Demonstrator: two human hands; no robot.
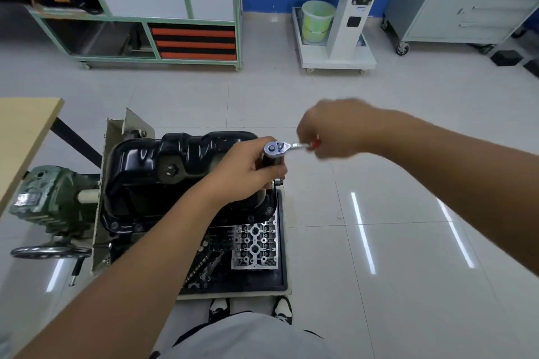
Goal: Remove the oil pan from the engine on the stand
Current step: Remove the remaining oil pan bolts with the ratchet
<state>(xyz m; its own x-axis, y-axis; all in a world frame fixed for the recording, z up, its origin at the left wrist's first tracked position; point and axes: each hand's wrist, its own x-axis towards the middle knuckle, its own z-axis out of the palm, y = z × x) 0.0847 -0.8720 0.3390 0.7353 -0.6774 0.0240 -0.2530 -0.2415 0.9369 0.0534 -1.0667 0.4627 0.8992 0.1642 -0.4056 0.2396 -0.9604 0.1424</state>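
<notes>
The black oil pan [151,172] faces up on the engine, which is mounted on the white stand [115,137]. A ratchet wrench [281,148] with a silver head and a red handle stands over the pan's right end. My left hand [248,172] curls around the dark socket extension just below the ratchet head. My right hand [329,131] grips the red handle to the right of the head and looks motion-blurred. Bolts show along the pan's near flange [269,209].
A black tray [284,277] below the engine holds a cylinder head [255,245] and small parts. A green gearbox with a handwheel [49,252] sits at the left, and a wooden tabletop [23,137] beside it. Cabinets and a white machine stand along the far wall.
</notes>
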